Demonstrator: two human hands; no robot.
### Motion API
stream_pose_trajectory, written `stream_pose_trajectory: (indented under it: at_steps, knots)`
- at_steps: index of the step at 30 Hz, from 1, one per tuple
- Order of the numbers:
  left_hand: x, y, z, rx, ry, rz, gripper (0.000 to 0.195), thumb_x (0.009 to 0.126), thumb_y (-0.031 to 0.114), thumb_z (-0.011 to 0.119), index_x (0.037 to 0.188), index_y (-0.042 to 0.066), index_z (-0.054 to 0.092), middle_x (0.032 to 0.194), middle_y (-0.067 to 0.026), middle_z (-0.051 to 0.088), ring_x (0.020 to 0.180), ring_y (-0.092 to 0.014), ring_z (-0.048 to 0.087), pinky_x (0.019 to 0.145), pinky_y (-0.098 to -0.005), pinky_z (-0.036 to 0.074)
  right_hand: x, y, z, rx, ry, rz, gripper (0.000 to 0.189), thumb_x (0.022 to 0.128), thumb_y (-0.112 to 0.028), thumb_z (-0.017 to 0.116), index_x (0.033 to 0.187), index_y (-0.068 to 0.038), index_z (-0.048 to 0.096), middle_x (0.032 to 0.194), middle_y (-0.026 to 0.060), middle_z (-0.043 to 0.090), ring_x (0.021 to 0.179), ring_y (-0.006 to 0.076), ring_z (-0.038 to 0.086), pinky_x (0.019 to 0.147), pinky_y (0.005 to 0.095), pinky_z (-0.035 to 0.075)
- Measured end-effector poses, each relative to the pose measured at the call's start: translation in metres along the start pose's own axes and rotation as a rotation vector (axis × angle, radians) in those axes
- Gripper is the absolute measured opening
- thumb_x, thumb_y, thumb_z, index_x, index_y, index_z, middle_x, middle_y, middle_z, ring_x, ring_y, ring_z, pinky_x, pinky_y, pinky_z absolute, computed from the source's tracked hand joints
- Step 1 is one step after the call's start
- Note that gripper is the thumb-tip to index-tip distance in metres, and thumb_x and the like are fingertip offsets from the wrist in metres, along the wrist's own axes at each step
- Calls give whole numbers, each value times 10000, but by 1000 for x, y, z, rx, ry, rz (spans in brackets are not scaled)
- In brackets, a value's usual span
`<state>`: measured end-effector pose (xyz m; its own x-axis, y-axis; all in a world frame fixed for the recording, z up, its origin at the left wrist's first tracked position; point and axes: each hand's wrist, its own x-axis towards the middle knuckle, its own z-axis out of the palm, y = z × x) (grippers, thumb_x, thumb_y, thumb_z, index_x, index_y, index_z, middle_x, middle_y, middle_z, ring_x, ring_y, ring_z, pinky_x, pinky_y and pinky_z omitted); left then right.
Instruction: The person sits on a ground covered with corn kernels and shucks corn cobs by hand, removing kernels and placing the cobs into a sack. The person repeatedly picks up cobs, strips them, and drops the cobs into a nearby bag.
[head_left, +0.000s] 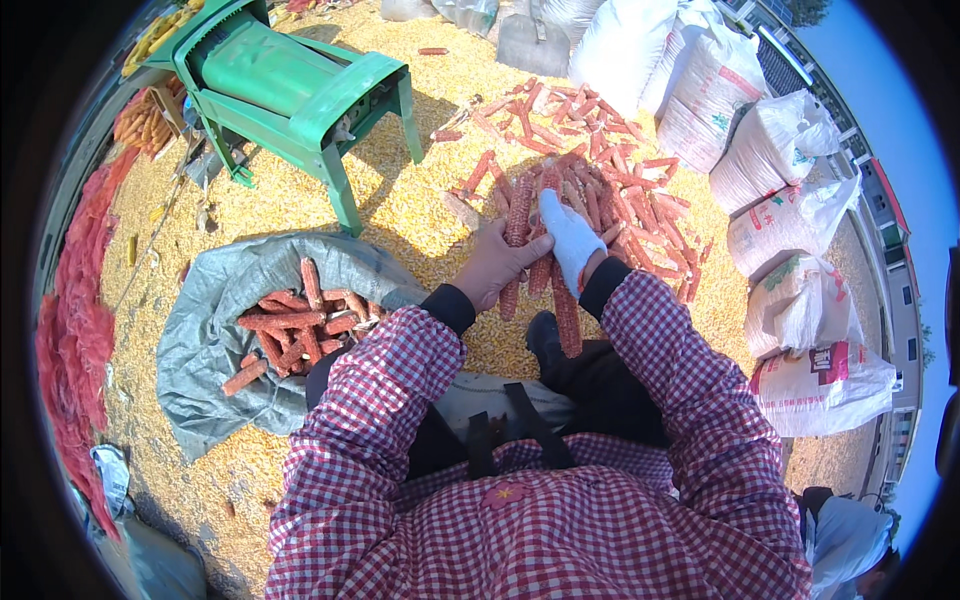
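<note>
Between my hands are several long red corn cobs (568, 311), stripped of kernels and hanging roughly side by side. My left hand (496, 264), bare, grips them from the left with its thumb across the front. In a white glove, my right hand (571, 234) lies against the cobs from the right, its fingers pointing up and partly hiding them. Just beyond the hands, a heap of red cobs (637, 217) covers the corn kernels (427, 180) on the ground. To the left, a grey-green woven sack (217, 322) lies with its mouth spread around more cobs (289, 330).
A green metal corn sheller (277, 82) stands at the upper left. Filled white woven sacks (795, 225) line the right side, and a flat shovel blade (533, 46) rests at the top. Red netting (75, 337) lies far left. A person (847, 536) is at the lower right.
</note>
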<state>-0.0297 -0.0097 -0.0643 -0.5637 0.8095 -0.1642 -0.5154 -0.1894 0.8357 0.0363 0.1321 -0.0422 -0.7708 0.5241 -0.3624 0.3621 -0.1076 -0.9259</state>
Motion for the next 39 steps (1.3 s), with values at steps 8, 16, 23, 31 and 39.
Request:
stream_pose_trajectory:
  at_steps: [8, 16, 23, 31, 39]
  knots:
    - [-6, 15, -21, 72, 11, -119, 505, 879, 72, 798, 1319, -3, 562, 1101, -77, 695, 926, -173, 699, 784, -348, 610, -16, -14, 9, 71, -92, 7, 635, 1052, -521, 446, 1431, -12, 475, 1173, 115, 610, 893, 193, 652, 747, 352, 558]
    - [-21, 29, -28, -39, -15, -264, 383, 894, 143, 765, 1220, 17, 606, 1063, -81, 697, 914, -190, 705, 744, -374, 619, 24, -24, -25, 531, 325, -91, 604, 1027, -415, 543, 1453, -13, 394, 1135, 200, 562, 739, 268, 586, 542, 457, 523]
    - [-26, 23, -17, -226, -350, -270, 559, 906, 38, 706, 1416, 16, 478, 1265, -123, 651, 1097, -240, 683, 904, -412, 601, 19, -21, -7, 747, 286, -48, 521, 1030, -366, 547, 1446, -74, 432, 1086, 127, 556, 817, 259, 571, 804, 459, 523]
    - [-31, 48, -57, 1121, -181, 201, 782, 753, 78, 815, 1450, 29, 464, 1196, -146, 677, 1025, -260, 688, 899, -369, 547, 23, -47, -11, 181, 345, -334, 457, 971, -214, 603, 1378, -38, 495, 1017, 54, 572, 796, 166, 557, 720, 346, 494]
    - [-113, 141, -192, 1372, 63, -254, 770, 673, 153, 788, 1394, 35, 545, 1089, -159, 703, 1016, -254, 670, 917, -378, 517, -11, -95, -42, 565, 123, -325, 371, 992, -168, 576, 1337, -44, 515, 1203, 131, 564, 982, 304, 625, 787, 457, 589]
